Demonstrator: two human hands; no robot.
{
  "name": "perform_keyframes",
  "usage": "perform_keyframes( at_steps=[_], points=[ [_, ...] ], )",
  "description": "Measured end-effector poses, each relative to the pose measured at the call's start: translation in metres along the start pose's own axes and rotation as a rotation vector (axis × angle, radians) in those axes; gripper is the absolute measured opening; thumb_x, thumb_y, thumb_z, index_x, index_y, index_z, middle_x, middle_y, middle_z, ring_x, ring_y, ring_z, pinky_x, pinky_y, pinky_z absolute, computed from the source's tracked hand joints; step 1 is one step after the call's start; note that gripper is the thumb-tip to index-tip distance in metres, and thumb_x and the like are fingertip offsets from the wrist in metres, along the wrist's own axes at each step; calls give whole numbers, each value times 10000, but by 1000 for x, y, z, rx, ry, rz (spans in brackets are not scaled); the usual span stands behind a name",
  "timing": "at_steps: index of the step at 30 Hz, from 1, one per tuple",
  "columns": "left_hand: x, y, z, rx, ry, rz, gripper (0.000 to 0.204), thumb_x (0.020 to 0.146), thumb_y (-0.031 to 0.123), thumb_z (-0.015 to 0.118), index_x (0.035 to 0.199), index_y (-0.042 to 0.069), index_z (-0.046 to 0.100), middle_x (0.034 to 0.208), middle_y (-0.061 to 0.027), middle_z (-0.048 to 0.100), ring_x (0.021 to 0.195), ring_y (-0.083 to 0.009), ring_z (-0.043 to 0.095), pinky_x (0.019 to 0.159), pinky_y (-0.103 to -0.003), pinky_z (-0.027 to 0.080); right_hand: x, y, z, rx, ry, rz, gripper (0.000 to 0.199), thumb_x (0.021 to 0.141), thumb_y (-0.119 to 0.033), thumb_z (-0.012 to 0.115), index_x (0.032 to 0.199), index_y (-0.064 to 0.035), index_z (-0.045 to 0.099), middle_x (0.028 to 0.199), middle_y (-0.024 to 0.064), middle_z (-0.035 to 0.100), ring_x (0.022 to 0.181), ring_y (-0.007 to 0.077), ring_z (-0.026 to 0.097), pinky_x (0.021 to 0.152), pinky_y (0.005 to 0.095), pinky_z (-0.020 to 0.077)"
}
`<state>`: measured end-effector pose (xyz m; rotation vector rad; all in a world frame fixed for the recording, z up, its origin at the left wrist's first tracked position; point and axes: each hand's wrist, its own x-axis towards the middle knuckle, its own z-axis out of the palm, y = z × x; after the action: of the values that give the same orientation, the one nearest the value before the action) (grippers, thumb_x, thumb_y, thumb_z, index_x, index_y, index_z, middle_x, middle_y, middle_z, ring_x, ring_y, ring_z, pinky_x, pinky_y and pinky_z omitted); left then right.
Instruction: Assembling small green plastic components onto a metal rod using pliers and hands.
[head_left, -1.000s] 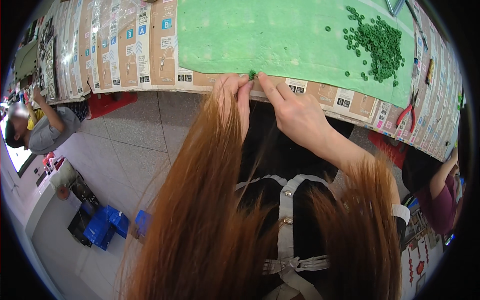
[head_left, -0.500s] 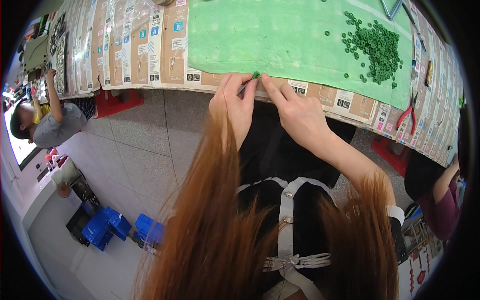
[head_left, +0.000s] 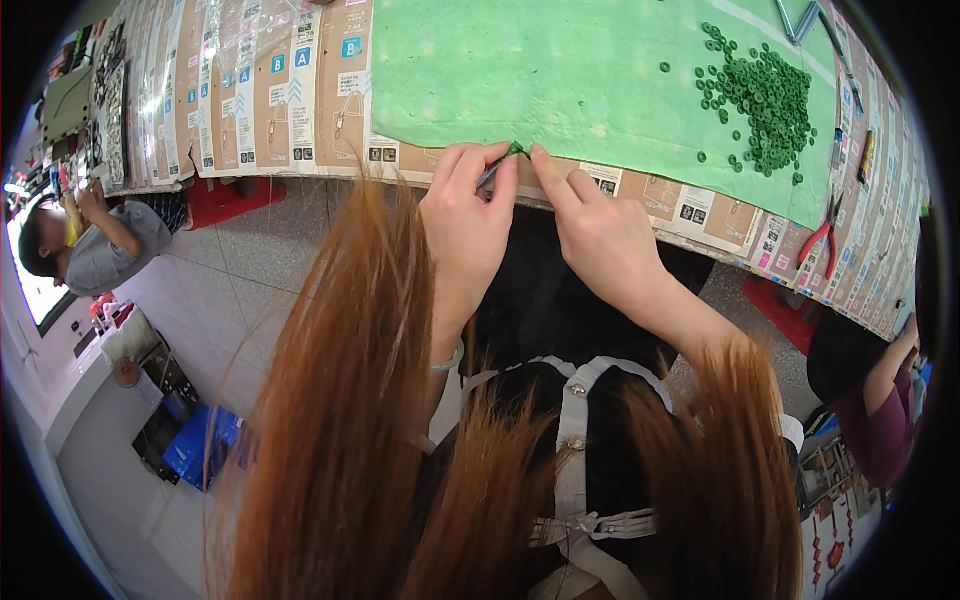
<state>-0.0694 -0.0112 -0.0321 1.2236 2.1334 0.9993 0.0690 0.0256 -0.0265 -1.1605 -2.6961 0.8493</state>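
At the near edge of the table, my left hand (head_left: 468, 205) is closed in a pinch. A small green piece (head_left: 516, 148) sits at its thumb and index tips, of the same green as the loose rings. Part of a dark slim object (head_left: 488, 180) shows between the fingers of that hand; its kind is unclear. My right hand (head_left: 605, 225) is beside it, index finger stretched to the green piece and the other fingers curled under. Its thumb and anything it grips are hidden. Many small green rings (head_left: 770, 110) lie heaped on the light green mat (head_left: 500, 60) to the right.
Red-handled pliers (head_left: 822, 245) lie right of the mat, near a yellow-and-dark stick-like tool (head_left: 866, 157) and a grey metal tool (head_left: 800, 22). Printed cardboard (head_left: 340, 100) covers the table. One person (head_left: 115, 245) sits at far left, another (head_left: 880, 420) at right. Long hair hangs over my forearms.
Both hands stay at nearly the same spot with the green piece between them. The hair has swung left, baring more of my left wrist. The view has shifted slightly.
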Motion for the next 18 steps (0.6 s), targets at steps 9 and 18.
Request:
perform_keyframes(
  at_steps=[9,18],
  points=[
    [0,-3,5,134,-10,58,78,803,114,628,862,66,615,855,-91,600,704,-261,615,582,-339,474,5,16,3,508,117,-1,431,818,-43,496,1245,6,462,908,205,608,738,355,603,649,402,483],
    [-2,-8,4,43,-51,-16,91,781,123,653,856,85,616,822,-62,594,665,-221,605,544,-313,463,-1,12,8,573,99,93,350,851,-67,484,1195,0,474,924,231,607,791,377,597,688,424,479]
  ],
)
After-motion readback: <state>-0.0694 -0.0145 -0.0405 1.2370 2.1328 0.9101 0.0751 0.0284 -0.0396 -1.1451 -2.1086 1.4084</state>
